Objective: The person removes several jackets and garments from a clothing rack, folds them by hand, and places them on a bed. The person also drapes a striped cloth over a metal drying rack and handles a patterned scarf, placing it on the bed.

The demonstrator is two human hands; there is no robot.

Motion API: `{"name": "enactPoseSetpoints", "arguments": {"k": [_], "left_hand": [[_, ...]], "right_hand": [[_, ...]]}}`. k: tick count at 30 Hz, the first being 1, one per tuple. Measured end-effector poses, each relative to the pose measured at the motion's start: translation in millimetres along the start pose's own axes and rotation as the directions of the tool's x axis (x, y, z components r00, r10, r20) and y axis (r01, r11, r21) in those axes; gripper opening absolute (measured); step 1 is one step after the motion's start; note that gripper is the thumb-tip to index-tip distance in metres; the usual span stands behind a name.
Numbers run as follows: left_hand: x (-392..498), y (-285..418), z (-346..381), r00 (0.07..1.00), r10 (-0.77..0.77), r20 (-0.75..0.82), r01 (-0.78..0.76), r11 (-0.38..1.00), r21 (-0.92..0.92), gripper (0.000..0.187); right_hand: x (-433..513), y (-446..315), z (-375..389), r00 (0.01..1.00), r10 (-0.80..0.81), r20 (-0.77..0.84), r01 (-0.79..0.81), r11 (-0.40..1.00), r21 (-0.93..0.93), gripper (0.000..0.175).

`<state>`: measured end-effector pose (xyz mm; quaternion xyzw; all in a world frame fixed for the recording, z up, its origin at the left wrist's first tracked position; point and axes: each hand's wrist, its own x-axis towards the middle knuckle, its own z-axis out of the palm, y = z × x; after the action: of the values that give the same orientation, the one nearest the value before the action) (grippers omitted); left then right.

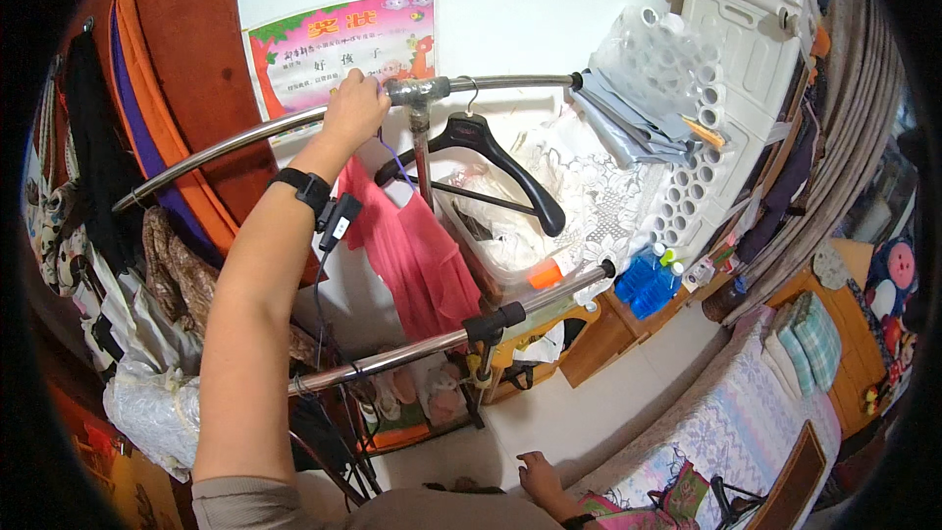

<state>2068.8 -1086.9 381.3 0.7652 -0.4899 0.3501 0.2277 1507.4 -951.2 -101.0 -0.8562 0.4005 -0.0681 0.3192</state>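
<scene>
My left hand (pixel 357 107) is closed at the upper metal rail (pixel 250 138) of a garment rack, just left of its tape-wrapped joint (pixel 418 92). Its fingers are on the top of a thin purple clothes hanger (pixel 396 154); the grip itself is partly hidden. From that hanger hangs a pinkish-red garment (pixel 423 258), between the upper and lower rails. Right of the joint, a wide black clothes hanger (pixel 508 154) hangs bare by its metal hook. Low in the view, my right hand (pixel 541 477) is beside my body, fingers loosely bent, with nothing visible in it.
The lower rail (pixel 419 348) crosses in front. Behind it stand a clear plastic bin (pixel 478 258) with white cloth and blue-liquid bottles (pixel 651 283). Clothes and an orange scarf (pixel 158 118) hang at left. A bed (pixel 662 442) lies at lower right. A printed certificate (pixel 342 51) is on the wall.
</scene>
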Motion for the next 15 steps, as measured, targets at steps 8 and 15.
{"name": "enactPoseSetpoints", "arguments": {"k": [8, 15], "left_hand": [[-12.3, -9.1, 0.0, 0.991, 0.134, 0.023, -0.134, 0.991, -0.002, 0.035], [-40.6, -37.2, -71.0, 0.959, 0.275, 0.067, -0.276, 0.961, 0.014, 0.04]], "right_hand": [[0.2, 10.5, -16.6, 0.997, -0.025, -0.077, 0.018, 0.996, -0.091, 0.025], [34.4, -50.9, -92.3, 0.881, -0.27, -0.388, 0.254, 0.963, -0.093, 0.02]]}}
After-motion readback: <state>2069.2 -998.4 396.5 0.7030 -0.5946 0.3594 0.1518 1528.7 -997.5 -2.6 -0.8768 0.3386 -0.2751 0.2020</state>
